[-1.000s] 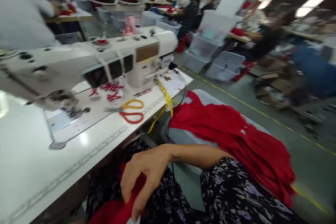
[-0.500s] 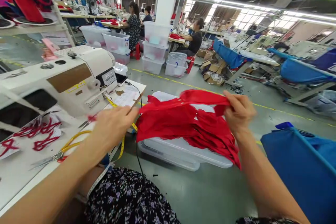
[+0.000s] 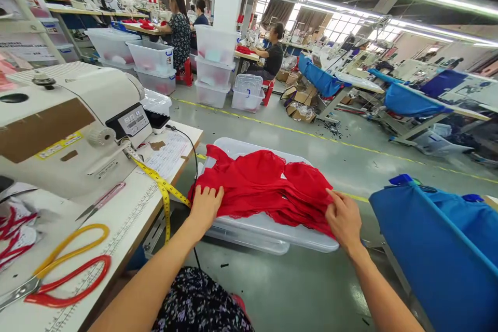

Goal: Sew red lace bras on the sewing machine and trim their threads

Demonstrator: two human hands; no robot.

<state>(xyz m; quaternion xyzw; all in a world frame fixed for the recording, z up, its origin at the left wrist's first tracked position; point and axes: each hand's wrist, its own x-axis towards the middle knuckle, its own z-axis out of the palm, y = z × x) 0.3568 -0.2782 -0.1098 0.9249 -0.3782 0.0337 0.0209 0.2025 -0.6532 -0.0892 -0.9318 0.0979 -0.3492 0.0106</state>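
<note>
A red lace-edged bra (image 3: 260, 166) lies cups up on top of a pile of similar red pieces (image 3: 272, 202). The pile rests across the lid of a clear plastic bin (image 3: 307, 236). At the pile's left end, my left hand (image 3: 206, 207) has its fingers curled over the red fabric, with the fingertips partly sunk in the folds. My right hand (image 3: 344, 218) pinches the bra's right end between thumb and fingers, at the bin's right side.
On the sewing table at left are a sewing machine (image 3: 70, 119), yellow-and-red-handled scissors (image 3: 70, 270), small pink snips (image 3: 101, 201) and a yellow tape measure (image 3: 165, 187) hanging over the edge. A black cable (image 3: 194, 153) runs down beside the pile. A blue cloth bin (image 3: 431, 249) stands at right.
The bra stretched between my hands has come down onto the pile, its cups now spread out on top. Both hands have lowered with it. The view has shifted, showing more of the scissors.
</note>
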